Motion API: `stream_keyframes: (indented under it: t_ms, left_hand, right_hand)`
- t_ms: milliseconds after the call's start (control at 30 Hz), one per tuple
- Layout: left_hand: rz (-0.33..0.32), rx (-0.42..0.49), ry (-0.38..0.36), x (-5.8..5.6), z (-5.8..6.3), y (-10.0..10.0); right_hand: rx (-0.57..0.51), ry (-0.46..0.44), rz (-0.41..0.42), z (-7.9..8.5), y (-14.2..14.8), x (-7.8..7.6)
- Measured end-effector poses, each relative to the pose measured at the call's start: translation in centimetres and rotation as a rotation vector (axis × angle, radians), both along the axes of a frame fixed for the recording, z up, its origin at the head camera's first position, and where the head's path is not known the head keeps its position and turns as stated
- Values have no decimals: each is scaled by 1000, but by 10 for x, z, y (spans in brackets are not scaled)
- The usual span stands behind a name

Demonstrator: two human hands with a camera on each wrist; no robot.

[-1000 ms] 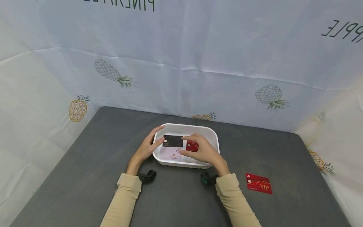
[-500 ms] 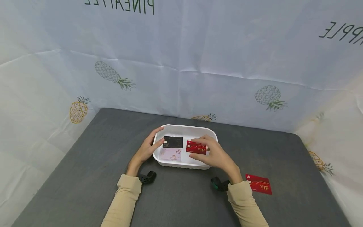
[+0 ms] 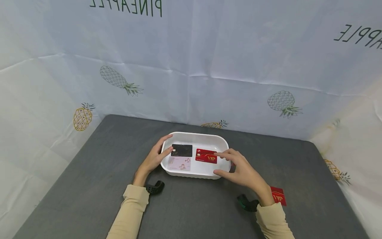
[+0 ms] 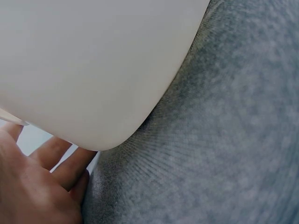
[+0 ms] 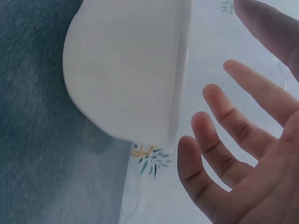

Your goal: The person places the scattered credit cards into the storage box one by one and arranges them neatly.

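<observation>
A white plastic tray (image 3: 206, 170) sits on the dark table. Inside it, at the left, a black VIP card (image 3: 182, 150) lies above a pale pink card (image 3: 179, 163). To their right is a red VIP card (image 3: 206, 156). My left hand (image 3: 153, 158) holds the tray's left end, thumb over the rim; in the left wrist view its fingers (image 4: 70, 165) lie along the outer wall. Over the tray's right end, my right hand (image 3: 243, 170) has its fingers spread, holding nothing; the right wrist view shows the palm and separated fingertips (image 5: 201, 123).
Another red VIP card (image 3: 279, 196) lies on the table (image 3: 191, 209) at the right, partly covered by my right wrist. A pale curtain (image 3: 191, 96) printed with pineapples hangs behind the table. Each wrist wears a black band.
My right hand has let go of the red card in the tray and drawn back to the right, leaving that card fully uncovered. The left hand stays on the tray.
</observation>
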State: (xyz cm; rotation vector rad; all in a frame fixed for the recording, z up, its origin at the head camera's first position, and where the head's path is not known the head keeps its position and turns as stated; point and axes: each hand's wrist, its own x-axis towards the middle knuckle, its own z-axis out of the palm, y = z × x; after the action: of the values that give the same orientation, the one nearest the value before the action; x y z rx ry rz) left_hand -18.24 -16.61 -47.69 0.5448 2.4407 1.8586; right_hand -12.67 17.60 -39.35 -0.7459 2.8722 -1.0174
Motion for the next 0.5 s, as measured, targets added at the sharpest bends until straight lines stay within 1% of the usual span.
stream_keyframes:
  t_ms: [200,300,367,500]
  left_hand:
    - [2,8,-7,1,-1,0]
    - [6,14,-6,1,0,0]
    - [7,14,-6,1,0,0]
    - [10,12,-5,1,0,0]
  right_hand:
    - [-18,63,21,-1,17,9]
    - [-14,76,31,-4,27,14]
    - [-12,63,31,-6,35,17]
    - [-7,4,18,-8,49,24]
